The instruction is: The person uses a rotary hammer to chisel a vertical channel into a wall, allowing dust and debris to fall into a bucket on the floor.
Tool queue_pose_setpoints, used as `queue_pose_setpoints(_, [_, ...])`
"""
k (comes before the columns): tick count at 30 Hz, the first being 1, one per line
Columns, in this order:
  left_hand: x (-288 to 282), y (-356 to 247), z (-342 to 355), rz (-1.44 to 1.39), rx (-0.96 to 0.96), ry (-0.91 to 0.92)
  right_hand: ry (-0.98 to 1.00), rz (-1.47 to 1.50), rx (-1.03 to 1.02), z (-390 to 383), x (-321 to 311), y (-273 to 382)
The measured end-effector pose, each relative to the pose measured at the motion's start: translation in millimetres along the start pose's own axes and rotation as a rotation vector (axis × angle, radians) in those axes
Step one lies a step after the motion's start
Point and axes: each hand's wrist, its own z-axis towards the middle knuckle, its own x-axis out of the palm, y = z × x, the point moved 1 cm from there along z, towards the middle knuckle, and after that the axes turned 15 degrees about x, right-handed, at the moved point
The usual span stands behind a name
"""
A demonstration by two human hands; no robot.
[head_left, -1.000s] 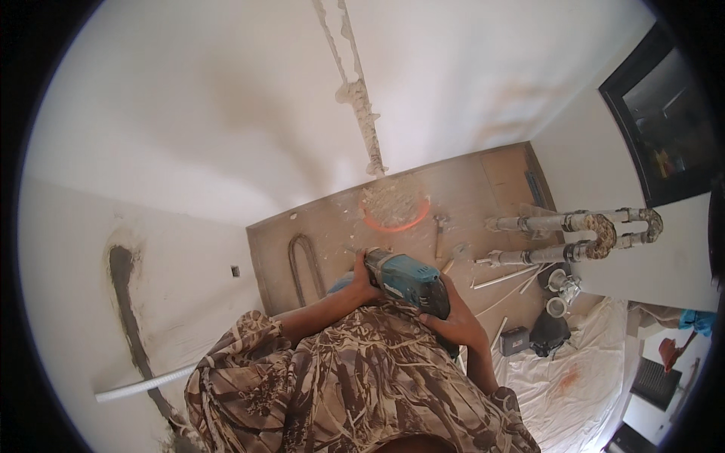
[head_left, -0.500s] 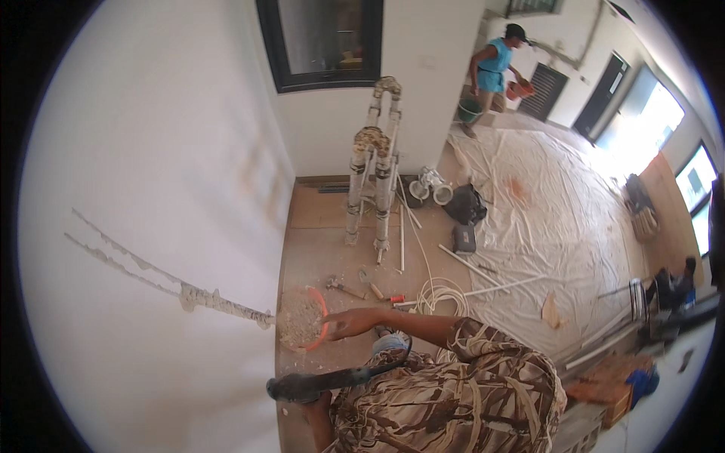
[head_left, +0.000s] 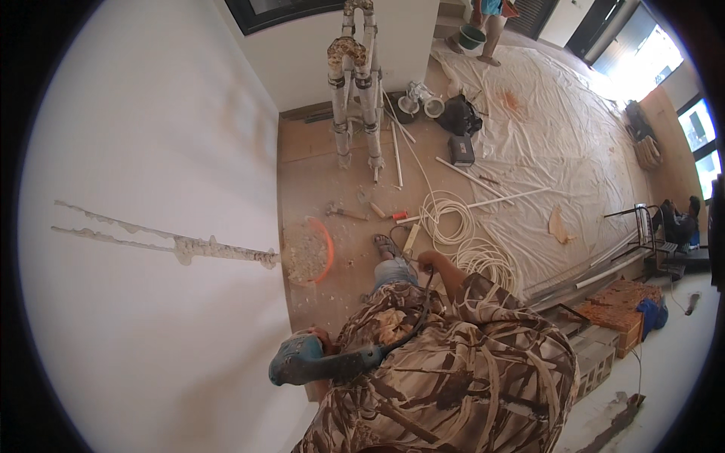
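Note:
Low at my left side is a teal and black corded hammer drill (head_left: 321, 362), its working end hidden from view. My left hand (head_left: 323, 340) is closed around its far side, partly covered by the tool. A black power cord (head_left: 424, 302) leaves the drill's handle and runs over my shirt to my right hand (head_left: 430, 261), whose fingers are curled round it. Ahead of the drill, an orange-rimmed basin (head_left: 329, 253) full of grey rubble stands against the wall. The white wall beside it has a rough chased groove (head_left: 211, 249).
A hammer (head_left: 347, 213), coiled white tubing (head_left: 453, 219) and loose pipes (head_left: 476, 181) lie on the floor. Taped upright pipes (head_left: 355, 106) stand ahead. Plastic sheeting (head_left: 544, 136) spreads right. A co-worker with a green bucket (head_left: 472, 36) stands far off; another person (head_left: 676, 223) sits right.
My right hand has drawn back from the basin's rim toward the right and now grips the cord. The view has tilted down. The drill stays in my left hand.

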Motion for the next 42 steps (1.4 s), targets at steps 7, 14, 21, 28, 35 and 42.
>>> queue_pose_setpoints(7, [-1.5, 5.6, 20.0, -0.735, -0.340, -0.297, -0.620, 1.846, -0.583, -68.2, -119.2, -48.9])
queue_pose_setpoints(14, [20.4, 9.6, 42.6, -1.180, -0.537, -0.516, -1.870, 0.937, -1.179, -469.5, -207.0, 17.4])
queue_pose_setpoints(21, [28.1, 32.3, 55.0, -1.433, -0.888, -0.509, -2.625, 0.427, -0.975, -741.7, -94.1, 17.6])
queue_pose_setpoints(28, [30.5, 44.5, 57.2, -0.789, -0.689, -0.061, -2.410, 0.400, -0.952, -727.5, -95.4, 54.3])
queue_pose_setpoints(35, [52.7, 37.1, 54.6, -0.461, -0.315, 0.119, -1.772, -0.250, -0.442, -561.6, -191.0, 61.7])
queue_pose_setpoints(42, [103.4, 11.3, 80.6, -0.311, -0.131, 0.181, -0.238, -0.169, -0.847, -439.7, -8.0, 178.1])
